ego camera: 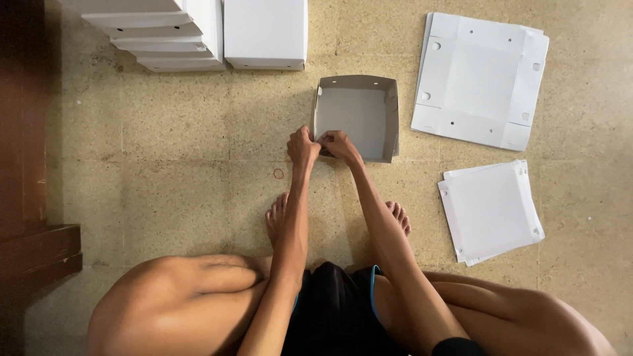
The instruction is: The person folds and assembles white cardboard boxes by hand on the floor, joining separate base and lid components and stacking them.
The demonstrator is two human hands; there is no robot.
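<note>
Head view, the only one: the person sits on the floor (165, 165) with knees apart, both arms reaching out toward 12 o'clock. The half-folded box (357, 117) sits just past the feet, grey inside, three walls already standing up. Both hands meet at its near-left corner, about 7 o'clock on the box.

The left hand (302, 146) is curled shut and pinching the cardboard edge at that corner. The right hand (339, 144) is right next to it, touching it, fingers also closed on the same flap. So both are gripping the box, not open.

My read is that this is the corner-locking step: the near wall isn't up yet and the tab is getting tucked. The next bit probably needs that flap pressed in firmly while the wall stays square, otherwise it'll pop back out.

Around it: a stack of flat white sheets (478, 79) at 2 o'clock, a smaller flat stack (491, 211) at 4 o'clock, both well apart from the hands. Finished white boxes (264, 33) are piled at 11 o'clock. A tiny red rubber band (278, 173) lies on the floor just beside the left wrist.
</note>
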